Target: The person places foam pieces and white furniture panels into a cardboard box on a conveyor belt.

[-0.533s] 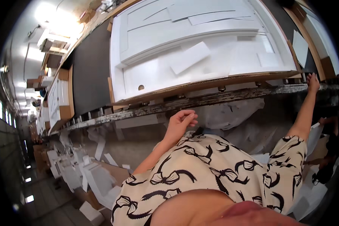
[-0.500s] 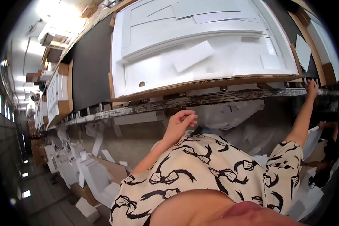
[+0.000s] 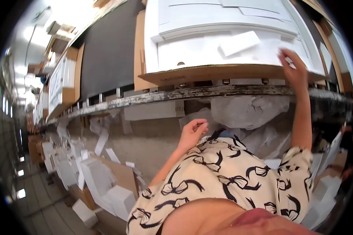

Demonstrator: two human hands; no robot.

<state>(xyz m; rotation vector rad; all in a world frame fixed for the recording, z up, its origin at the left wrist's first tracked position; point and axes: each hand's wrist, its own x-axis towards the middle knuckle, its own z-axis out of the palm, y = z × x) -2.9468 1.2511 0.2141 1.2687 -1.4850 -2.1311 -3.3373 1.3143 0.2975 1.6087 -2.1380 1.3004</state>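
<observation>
The right hand is raised to the front edge of a large open cardboard tray that sits on a worn, paint-flaked shelf rail; its fingers are spread and touch the white foam packing pieces lying in the tray, without clearly gripping any one of them. The tray is packed with flat white foam slabs and blocks, one small rectangular block lying loose on top near the fingers. The left hand hangs lower, in front of the chest, fingers curled loosely inward and holding nothing. Both arms wear short sleeves of a cream blouse with black bows. Under the shelf rail lie crumpled clear plastic wrappings. To the left stands a dark panel with more cardboard trays beyond, and white foam offcuts litter the floor below
</observation>
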